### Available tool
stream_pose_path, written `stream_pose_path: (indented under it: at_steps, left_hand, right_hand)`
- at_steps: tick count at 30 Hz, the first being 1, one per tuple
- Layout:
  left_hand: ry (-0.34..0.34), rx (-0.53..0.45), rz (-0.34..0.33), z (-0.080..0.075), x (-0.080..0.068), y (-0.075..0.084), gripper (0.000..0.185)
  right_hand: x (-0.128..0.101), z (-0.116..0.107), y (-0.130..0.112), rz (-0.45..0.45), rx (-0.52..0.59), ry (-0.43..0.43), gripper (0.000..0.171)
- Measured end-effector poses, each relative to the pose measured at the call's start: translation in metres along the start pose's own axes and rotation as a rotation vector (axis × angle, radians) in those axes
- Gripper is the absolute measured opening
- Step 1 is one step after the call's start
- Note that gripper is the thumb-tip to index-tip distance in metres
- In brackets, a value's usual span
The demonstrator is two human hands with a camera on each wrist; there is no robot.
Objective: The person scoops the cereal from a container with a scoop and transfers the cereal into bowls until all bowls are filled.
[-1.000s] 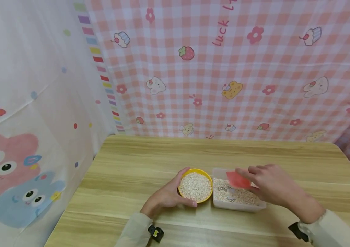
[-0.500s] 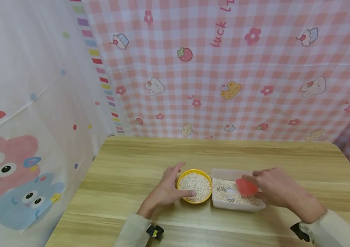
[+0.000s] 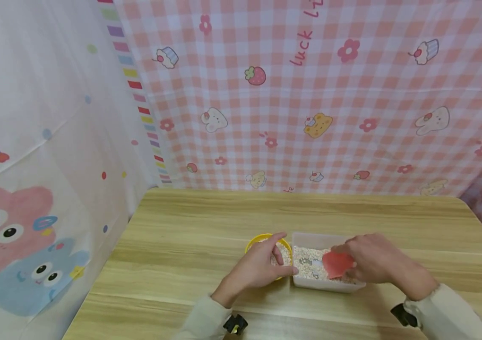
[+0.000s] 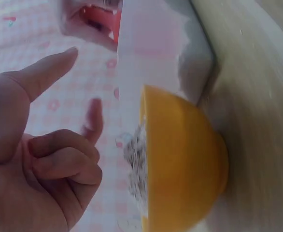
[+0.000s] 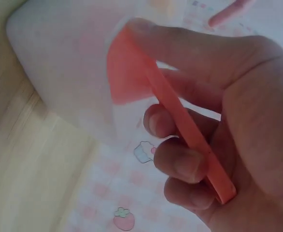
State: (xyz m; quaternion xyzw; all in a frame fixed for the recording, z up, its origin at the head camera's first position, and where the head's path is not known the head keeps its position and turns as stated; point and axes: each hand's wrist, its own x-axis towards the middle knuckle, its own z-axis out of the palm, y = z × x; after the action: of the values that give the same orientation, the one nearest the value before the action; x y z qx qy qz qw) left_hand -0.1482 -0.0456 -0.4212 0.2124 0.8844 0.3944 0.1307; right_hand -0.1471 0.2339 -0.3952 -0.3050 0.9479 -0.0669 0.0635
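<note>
My right hand [image 3: 374, 259] grips a red scoop [image 3: 336, 266], whose blade is down in the oat-like flakes of a translucent plastic box [image 3: 325, 285]. In the right wrist view, its fingers curl round the long handle, with the thumb up near the blade. My left hand [image 3: 261, 266] hovers over a yellow bowl [image 4: 185, 159] heaped with the same flakes. Seen from the left wrist, that hand is apart from the bowl; thumb and forefinger are extended and the other fingers loosely bent, holding nothing. Most of the bowl is hidden behind it in the head view.
Bowl and box stand side by side on a wood-grain table [image 3: 198, 226]. A pink checked cloth [image 3: 232, 94] hangs behind the table, and a white cartoon-printed cloth [image 3: 66, 156] hangs at the left.
My left hand has let go of the bowl's side and moved right, over its top. The scoop has gone lower into the flakes, having first shifted right with my right hand.
</note>
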Motion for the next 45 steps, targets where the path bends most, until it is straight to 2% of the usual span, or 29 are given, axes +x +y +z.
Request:
stream_pose_path:
  at_steps: [4, 8, 13, 17, 22, 29, 34, 39, 45]
  left_hand:
    - [-0.072, 0.024, -0.028, 0.007, 0.003, 0.007, 0.088]
    - [-0.108, 0.040, -0.057, 0.013, 0.005, 0.012, 0.092]
    - [-0.119, 0.088, -0.079, 0.019, 0.008, 0.015, 0.095]
    - [-0.109, 0.100, -0.075, 0.021, 0.009, 0.015, 0.097]
    - [-0.106, 0.114, -0.079, 0.022, 0.010, 0.015, 0.097]
    - [-0.111, 0.110, -0.089, 0.022, 0.010, 0.016, 0.099]
    - [-0.130, 0.075, -0.086, 0.021, 0.013, 0.014, 0.100]
    - [-0.135, 0.064, -0.073, 0.020, 0.014, 0.012, 0.101]
    - [-0.132, 0.055, -0.072, 0.019, 0.015, 0.010, 0.100]
  right_hand:
    - [0.002, 0.004, 0.002, 0.005, 0.123, -0.043, 0.045]
    - [0.007, 0.010, 0.003, -0.019, 0.241, -0.063, 0.045]
    - [0.013, 0.015, 0.000, 0.020, 0.424, -0.115, 0.049]
    - [0.016, 0.020, -0.007, 0.054, 0.505, -0.114, 0.047]
    - [0.017, 0.025, -0.017, 0.105, 0.509, -0.041, 0.034]
    - [0.021, 0.031, -0.027, 0.311, 0.517, 0.023, 0.041]
    - [0.025, 0.033, -0.027, 0.358, 0.509, 0.026, 0.043]
    - [0.028, 0.035, -0.023, 0.340, 0.506, -0.001, 0.049]
    - [0.030, 0.041, -0.011, 0.201, 0.424, 0.050, 0.056]
